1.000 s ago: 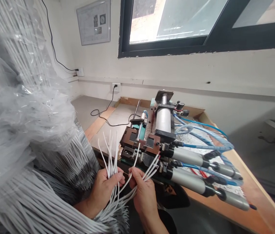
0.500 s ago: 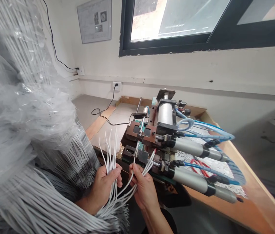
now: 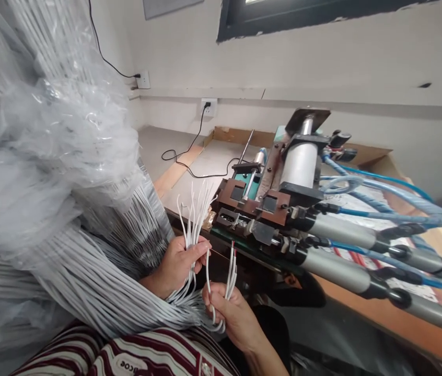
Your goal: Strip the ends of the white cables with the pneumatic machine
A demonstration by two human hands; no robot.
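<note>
My left hand (image 3: pixel 184 263) is closed round a fan of white cables (image 3: pixel 195 219), their ends pointing up. In my right hand (image 3: pixel 229 308), lower and to the right, is a smaller bunch of white cables (image 3: pixel 231 274); red shows at some of its tips. One single cable (image 3: pixel 208 271) runs between the two hands, its upper end at my left fingertips. Beyond them stands a pneumatic machine (image 3: pixel 270 203) with brown and black jaws; no cable is seen between the jaws.
Large bundles of grey-white cables (image 3: pixel 99 282), partly wrapped in clear plastic (image 3: pixel 68 141), fill the left side. Silver cylinders (image 3: pixel 340 269) and blue hoses (image 3: pixel 385 214) reach right over the wooden-edged bench (image 3: pixel 405 329). A black cord (image 3: pixel 189 169) lies behind, below a wall socket (image 3: pixel 209 107).
My right hand has drawn back from the machine's jaws, and the cable that was at them is now out. The view has tilted down, showing a striped garment.
</note>
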